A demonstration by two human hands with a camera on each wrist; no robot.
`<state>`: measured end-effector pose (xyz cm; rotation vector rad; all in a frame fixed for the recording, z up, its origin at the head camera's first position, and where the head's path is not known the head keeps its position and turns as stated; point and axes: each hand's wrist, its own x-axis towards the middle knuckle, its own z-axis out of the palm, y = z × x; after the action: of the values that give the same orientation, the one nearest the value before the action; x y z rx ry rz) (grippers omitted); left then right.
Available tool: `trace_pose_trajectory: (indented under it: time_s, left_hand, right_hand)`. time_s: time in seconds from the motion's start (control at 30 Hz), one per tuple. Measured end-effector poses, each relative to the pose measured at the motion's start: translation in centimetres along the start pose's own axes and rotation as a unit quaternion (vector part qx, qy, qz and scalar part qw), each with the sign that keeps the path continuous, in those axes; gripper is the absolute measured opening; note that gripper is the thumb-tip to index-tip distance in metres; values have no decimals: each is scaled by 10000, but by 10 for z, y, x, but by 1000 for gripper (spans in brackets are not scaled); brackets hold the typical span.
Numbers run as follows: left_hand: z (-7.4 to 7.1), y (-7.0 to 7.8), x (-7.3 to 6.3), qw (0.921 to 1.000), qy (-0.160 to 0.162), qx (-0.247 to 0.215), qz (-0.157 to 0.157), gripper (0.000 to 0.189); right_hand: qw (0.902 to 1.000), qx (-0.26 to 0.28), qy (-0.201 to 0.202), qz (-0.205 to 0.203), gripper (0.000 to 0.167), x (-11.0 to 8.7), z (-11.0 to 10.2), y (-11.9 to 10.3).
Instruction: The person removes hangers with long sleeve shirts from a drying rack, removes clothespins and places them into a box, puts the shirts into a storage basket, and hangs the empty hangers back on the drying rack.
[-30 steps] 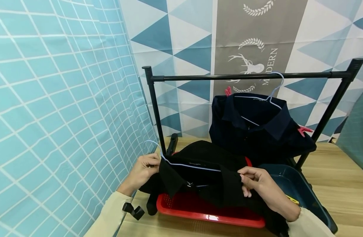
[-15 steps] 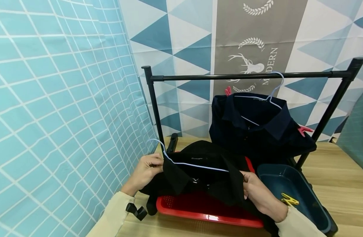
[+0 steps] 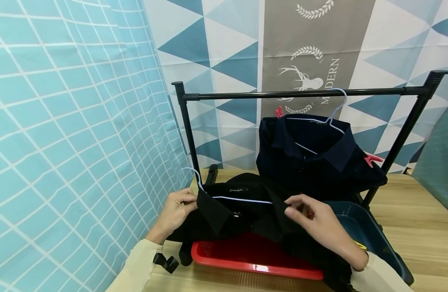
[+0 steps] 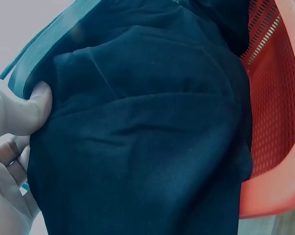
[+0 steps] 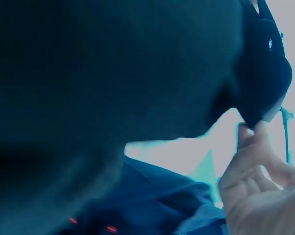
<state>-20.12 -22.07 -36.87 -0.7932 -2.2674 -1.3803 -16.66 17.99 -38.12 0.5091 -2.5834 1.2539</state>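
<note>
A black collared shirt [image 3: 224, 231] is spread over the red basket [image 3: 258, 267] in the head view. Inside its neck opening runs a light blue hanger [image 3: 242, 199], whose hook sticks up at the left. My left hand [image 3: 178, 211] pinches the shirt at its left shoulder, just beside the hook. In the left wrist view the thumb [image 4: 39, 103] presses on the dark cloth. My right hand [image 3: 315, 221] pinches the cloth right of the collar, and the right wrist view shows finger and thumb meeting at a cloth corner [image 5: 255, 112].
Behind stands a black clothes rack [image 3: 282, 95], bearing a navy shirt [image 3: 319, 174] on a hanger with pink clothespins [image 3: 372, 159]. A dark blue tray [image 3: 373, 231] lies at the right, with a yellow clothespin [image 3: 360, 245] partly hidden by my right wrist. A tiled wall covering [image 3: 81, 134] borders the left.
The shirt's collar and hanger shifted right, then back left. My right hand has drawn slightly up and left from half a second ago, its forearm now covering most of the yellow clothespin.
</note>
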Motion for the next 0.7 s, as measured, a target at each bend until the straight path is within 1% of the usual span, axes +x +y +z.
trace_pose_trajectory:
  time_s: [0.03, 0.1, 0.17, 0.2, 0.27, 0.33, 0.37, 0.43, 0.47, 0.5, 0.53, 0.57, 0.6, 0.63, 0.7]
  left_hand:
    - [1, 1, 0, 10000, 8, 50, -60, 27]
    - [2, 2, -1, 9999, -4, 112, -125, 27]
    - [2, 0, -1, 9998, -39, 113, -137, 26]
    - [2, -1, -2, 9999, -63, 93, -122, 26]
    - [2, -4, -2, 9999, -126, -5, -87, 25]
    - [1, -6, -2, 9997, -192, -169, -14, 24]
    - [0, -7, -2, 9994, -215, -274, 32, 22]
    - [-1, -8, -3, 9985, -251, -473, 121, 20]
    - [-1, -9, -3, 9978, -264, -578, 180, 19]
    - [-2, -9, -3, 9973, -269, -659, 201, 19]
    - [-2, -9, -3, 9966, -268, -735, 238, 18]
    - [-3, -9, -3, 9962, -257, -799, 250, 17]
    - [-2, -8, -3, 9957, -243, -852, 261, 18]
    - [-2, -8, -3, 9952, -224, -910, 277, 19]
    - [-2, -8, -3, 9945, -175, -995, 285, 21]
  right_hand:
    - [9985, -464, 97, -258, 31, -1, 2, -3]
    - [9905, -1152, 277, -698, 30, -3, 6, -6]
    - [9833, -1472, 482, -955, 25, -5, 9, -7]
    - [9812, -1507, 592, -1046, 20, -5, 9, -6]
    - [9820, -1353, 720, -1102, 15, -6, 8, -3]
    - [9861, -1100, 774, -975, 13, -5, 5, 0]
    - [9898, -910, 726, -818, 11, -3, 2, 2]
    - [9981, -242, 457, -327, 6, -1, -2, 6]
    - [9994, 177, 282, -1, 7, 0, -4, 8]
    - [9977, 597, 106, 310, 12, 1, -5, 9]
    - [9921, 1063, -69, 659, 18, 2, -5, 11]
    - [9835, 1516, -230, 962, 23, 3, -4, 13]
    - [9711, 1998, -384, 1251, 25, 4, -3, 15]
    - [9579, 2428, -527, 1441, 26, 4, -1, 18]
    - [9254, 3303, -830, 1661, 22, 4, 3, 22]
